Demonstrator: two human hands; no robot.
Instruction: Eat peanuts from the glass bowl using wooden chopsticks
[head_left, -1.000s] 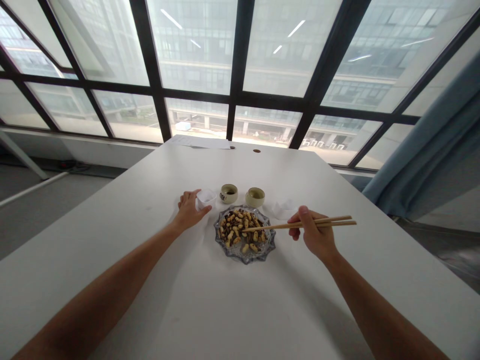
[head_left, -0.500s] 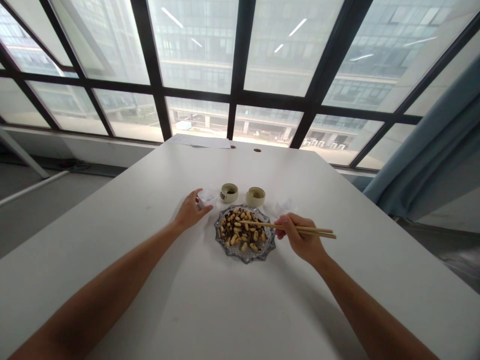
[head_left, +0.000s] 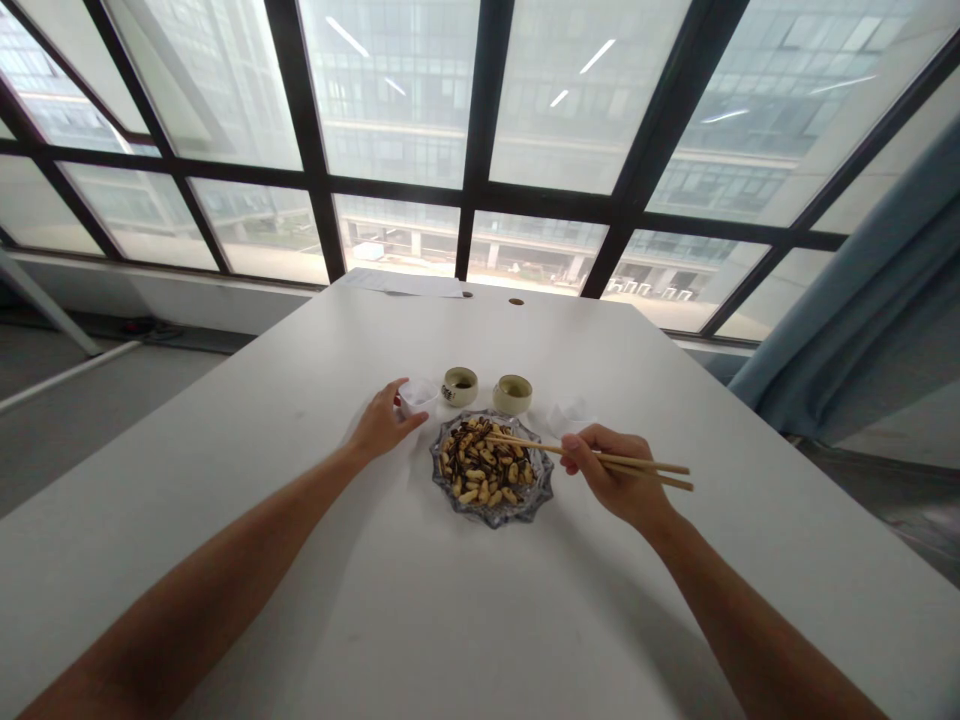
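Note:
A scalloped glass plate [head_left: 541,490] stands on the table, holding a mix of peanuts [head_left: 471,496] and dark sunflower seeds [head_left: 474,432]. My right hand [head_left: 616,474] is closed around a pair of wooden chopsticks [head_left: 529,444], whose tips reach over the back part of the heap; whether they pinch anything is too small to tell. To the left of the plate, my left hand [head_left: 382,422] grips a small white bowl [head_left: 421,398] between thumb and fingers. What the bowl holds cannot be made out.
Two small greenish cups stand behind the plate, the left cup [head_left: 460,386] with something dark inside, the right cup [head_left: 513,393] beside it. Crumpled white tissue [head_left: 571,414] lies right of them. Paper sheets [head_left: 405,284] rest at the far edge of the white table [head_left: 450,620].
My right hand has moved slightly to the right and drawn the chopsticks back, with their tips now a little higher in view. My left hand stays at the white bowl.

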